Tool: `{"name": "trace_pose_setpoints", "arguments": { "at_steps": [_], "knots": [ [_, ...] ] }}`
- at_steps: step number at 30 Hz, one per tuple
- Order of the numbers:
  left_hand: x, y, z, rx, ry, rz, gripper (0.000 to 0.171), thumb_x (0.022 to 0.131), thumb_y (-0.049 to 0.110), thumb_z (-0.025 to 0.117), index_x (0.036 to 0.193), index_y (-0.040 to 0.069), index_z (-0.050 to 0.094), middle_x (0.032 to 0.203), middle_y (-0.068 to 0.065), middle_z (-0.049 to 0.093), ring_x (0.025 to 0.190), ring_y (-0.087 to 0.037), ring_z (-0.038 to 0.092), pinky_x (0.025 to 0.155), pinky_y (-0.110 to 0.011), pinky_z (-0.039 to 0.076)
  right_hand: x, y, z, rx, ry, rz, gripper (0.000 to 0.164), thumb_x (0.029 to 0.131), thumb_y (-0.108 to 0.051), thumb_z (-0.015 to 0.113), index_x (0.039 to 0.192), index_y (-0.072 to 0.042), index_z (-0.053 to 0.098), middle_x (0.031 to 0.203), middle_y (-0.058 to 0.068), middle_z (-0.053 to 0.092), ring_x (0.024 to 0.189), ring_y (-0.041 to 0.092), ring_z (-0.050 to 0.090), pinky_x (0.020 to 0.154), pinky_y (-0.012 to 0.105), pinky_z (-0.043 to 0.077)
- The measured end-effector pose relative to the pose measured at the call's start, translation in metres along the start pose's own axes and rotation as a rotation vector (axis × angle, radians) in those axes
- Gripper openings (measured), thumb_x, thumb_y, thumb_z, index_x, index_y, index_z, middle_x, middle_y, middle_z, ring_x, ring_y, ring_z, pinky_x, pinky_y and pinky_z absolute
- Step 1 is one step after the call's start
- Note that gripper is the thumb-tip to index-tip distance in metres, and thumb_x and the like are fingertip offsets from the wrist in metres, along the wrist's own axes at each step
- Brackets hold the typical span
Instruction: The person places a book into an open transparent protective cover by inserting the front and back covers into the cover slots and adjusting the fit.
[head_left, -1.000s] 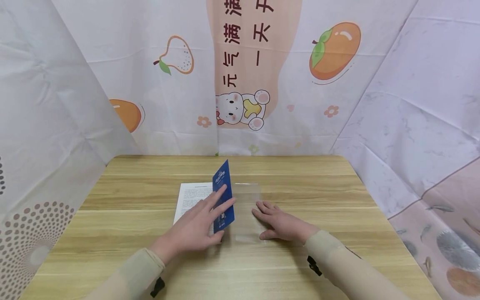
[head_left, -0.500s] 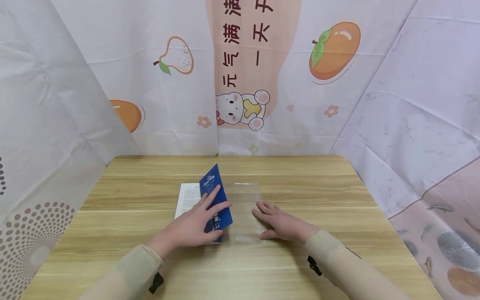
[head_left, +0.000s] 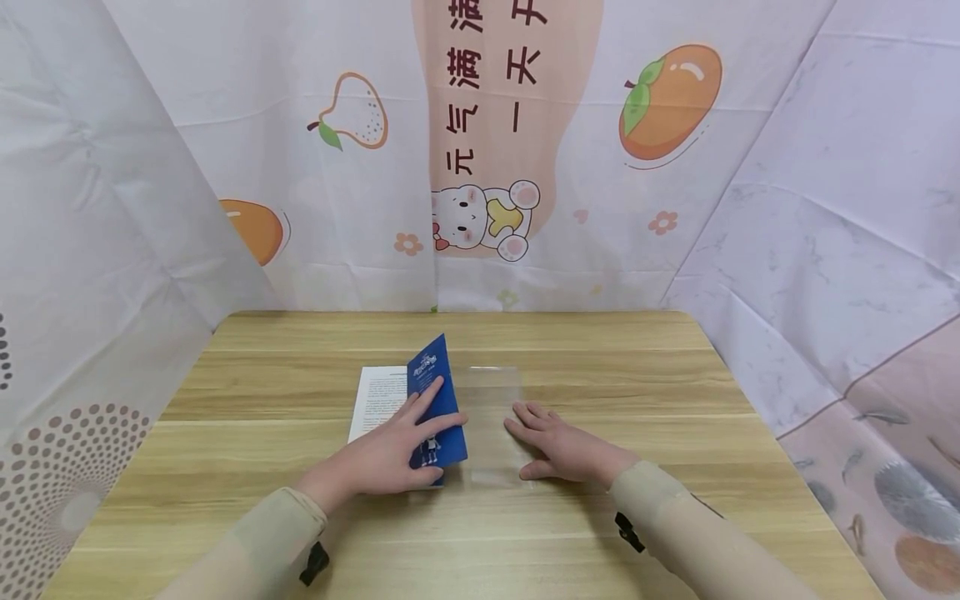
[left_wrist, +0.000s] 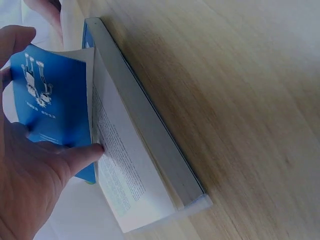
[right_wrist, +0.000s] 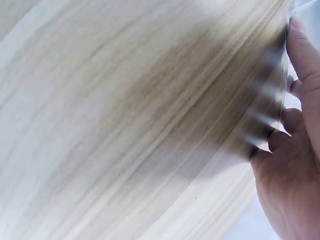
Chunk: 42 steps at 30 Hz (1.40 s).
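Observation:
Toward the left of the table lies an open book (head_left: 380, 393), its white page of printed text facing up. A blue flap (head_left: 442, 367) with white print stands up at a slant along the right side of that page. My left hand (head_left: 378, 454) rests on the flap, fingers spread across it; in the left wrist view a fingertip touches near the fold beside the page (left_wrist: 115, 165). A clear plastic cover (head_left: 491, 404) lies flat to the right. On its right edge rests my right hand (head_left: 562, 448), fingers extended, with parts of the fingers hidden in the right wrist view.
The wood-patterned table (head_left: 285, 350) extends around the book on all sides. Behind it hangs a white cloth (head_left: 337, 208) printed with fruit and a cartoon animal. More cloth hangs at both sides.
The left hand and the blue flap swung left, showing more of its printed face, then came slightly back to the right. My right hand stayed in place on the plastic cover.

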<state>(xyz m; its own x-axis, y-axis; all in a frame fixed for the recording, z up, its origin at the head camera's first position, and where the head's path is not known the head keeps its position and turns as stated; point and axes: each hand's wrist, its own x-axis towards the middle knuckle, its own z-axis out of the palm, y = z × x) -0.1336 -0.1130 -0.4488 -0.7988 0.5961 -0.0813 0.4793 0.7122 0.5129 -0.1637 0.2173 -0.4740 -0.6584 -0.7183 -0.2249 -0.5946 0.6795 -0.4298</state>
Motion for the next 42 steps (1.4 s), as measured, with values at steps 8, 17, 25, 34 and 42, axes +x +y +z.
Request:
{"name": "trace_pose_setpoints", "arguments": {
  "at_steps": [8, 17, 25, 34, 42],
  "knots": [
    [0.002, 0.000, 0.001, 0.014, -0.031, -0.033, 0.063, 0.095, 0.048, 0.065, 0.150, 0.060, 0.036, 0.171, 0.006, -0.017, 0.155, -0.049, 0.004, 0.108, -0.068, 0.039, 0.000, 0.001, 0.001, -0.004, 0.009, 0.009, 0.081, 0.099, -0.044, 0.064, 0.161, -0.005, 0.029, 0.169, 0.023, 0.014, 0.155, 0.045, 0.011, 0.121, 0.063, 0.019],
    [0.010, 0.004, 0.003, 0.020, 0.006, -0.049, 0.055, 0.097, 0.064, 0.056, 0.148, 0.045, 0.051, 0.172, 0.000, -0.011, 0.153, -0.051, 0.010, 0.111, -0.068, 0.036, -0.001, 0.002, 0.003, 0.000, 0.023, -0.007, 0.080, 0.099, -0.042, 0.065, 0.160, -0.004, 0.030, 0.168, 0.024, 0.015, 0.155, 0.046, 0.012, 0.120, 0.064, 0.019],
    [0.017, 0.011, 0.007, 0.083, 0.028, -0.103, 0.046, 0.102, 0.053, 0.055, 0.146, 0.041, 0.055, 0.173, -0.005, 0.001, 0.149, -0.059, 0.017, 0.102, -0.072, 0.041, -0.001, 0.001, 0.002, 0.005, 0.020, -0.001, 0.079, 0.100, -0.043, 0.064, 0.160, -0.004, 0.030, 0.168, 0.023, 0.016, 0.155, 0.045, 0.012, 0.121, 0.064, 0.018],
    [0.021, 0.013, 0.010, 0.103, 0.014, -0.135, 0.041, 0.103, 0.051, 0.055, 0.143, 0.041, 0.060, 0.173, -0.007, 0.008, 0.149, -0.059, 0.014, 0.104, -0.074, 0.038, -0.001, 0.001, 0.001, 0.011, 0.009, 0.006, 0.079, 0.100, -0.041, 0.064, 0.161, -0.005, 0.029, 0.168, 0.023, 0.015, 0.155, 0.045, 0.011, 0.121, 0.064, 0.017],
    [0.023, 0.014, 0.015, 0.158, 0.035, -0.111, 0.036, 0.103, 0.046, 0.058, 0.135, 0.034, 0.068, 0.171, -0.012, 0.016, 0.145, -0.064, 0.019, 0.108, -0.073, 0.035, -0.001, -0.001, 0.001, -0.006, 0.014, -0.007, 0.079, 0.100, -0.040, 0.065, 0.160, -0.003, 0.030, 0.168, 0.025, 0.016, 0.154, 0.046, 0.012, 0.121, 0.064, 0.018]
  ]
}}
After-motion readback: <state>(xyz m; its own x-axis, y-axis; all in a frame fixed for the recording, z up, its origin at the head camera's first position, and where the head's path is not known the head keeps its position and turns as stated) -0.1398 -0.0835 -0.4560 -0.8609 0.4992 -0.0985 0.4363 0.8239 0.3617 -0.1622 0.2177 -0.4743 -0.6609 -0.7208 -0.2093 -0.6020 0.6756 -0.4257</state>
